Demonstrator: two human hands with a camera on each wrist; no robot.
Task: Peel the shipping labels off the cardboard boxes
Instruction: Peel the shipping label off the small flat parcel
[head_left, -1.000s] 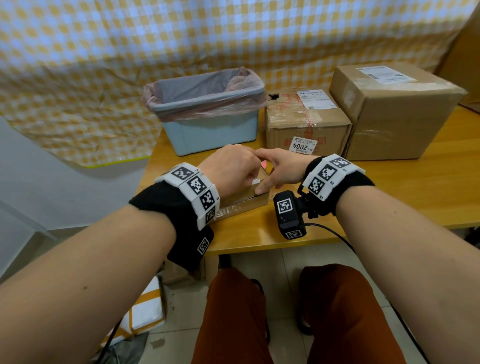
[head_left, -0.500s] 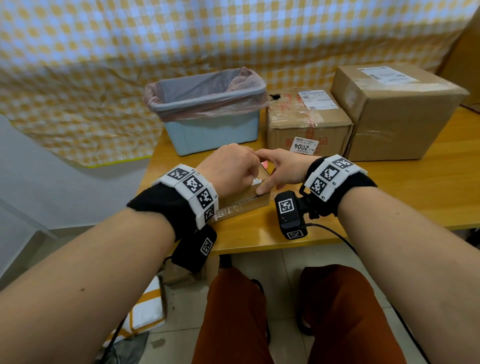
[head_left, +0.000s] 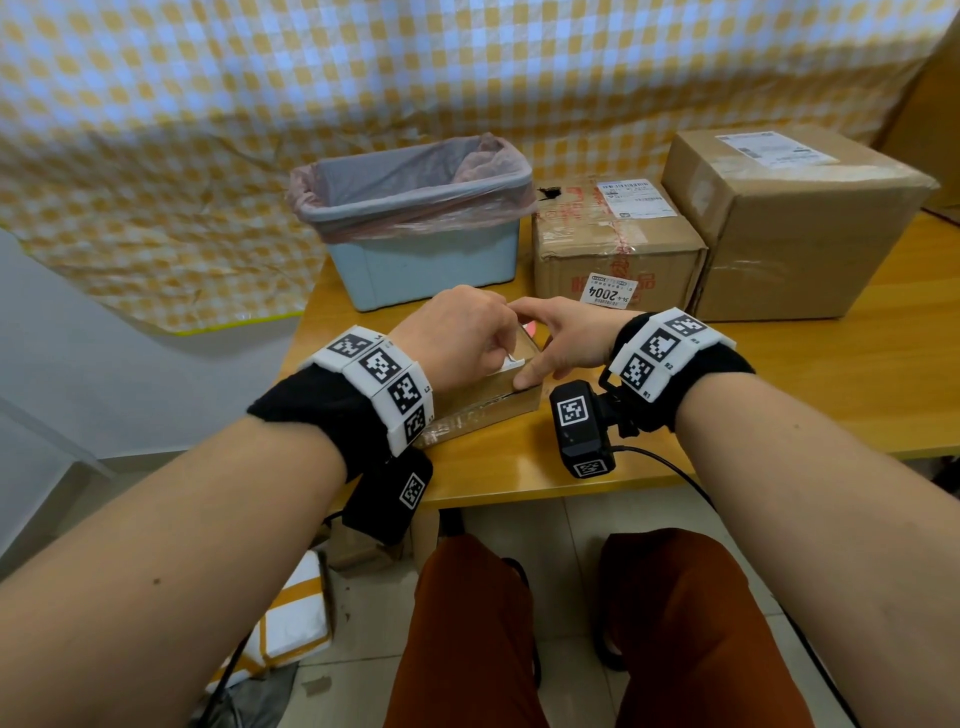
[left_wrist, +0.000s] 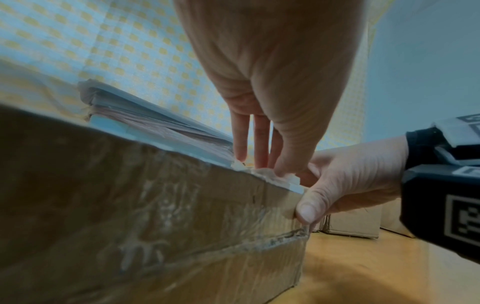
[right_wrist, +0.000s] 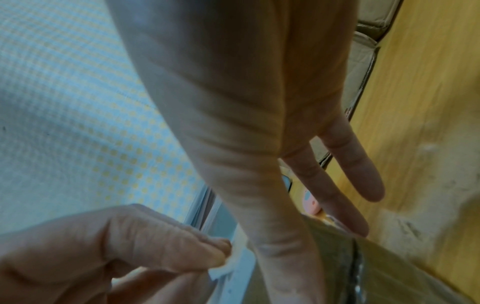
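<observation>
the wooden worktop (head_left: 779, 374) carried a big cardboard box (head_left: 795, 228) at the right, its white label (head_left: 769, 149) flat on top. just left of it stood a middle box (head_left: 613, 249) with one label (head_left: 636, 198) on its lid and a small "2004" sticker (head_left: 608, 294) on its front. a pale blue bin (head_left: 426, 260) lined with a pink bag stood left of those.

nearest the person lay the small flat box (head_left: 483, 405), taped and scuffed, with a ragged seam along its side. the right hand (head_left: 563, 340) braced it, thumb pressed on the near corner and fingers laid straight over the top. the left hand (head_left: 457, 338) was curled over the box's top edge, pinching a lifted white corner of the label (head_left: 506, 362), which looked thin and already crumpled where it was held.

the likeliest trouble was tearing: that frayed corner seemed weak, and a quick or steep pull would probably leave most of the label stuck. the light box might also lift or skid if the right thumb eased. paper fibres from the cardboard could come away with it.
</observation>
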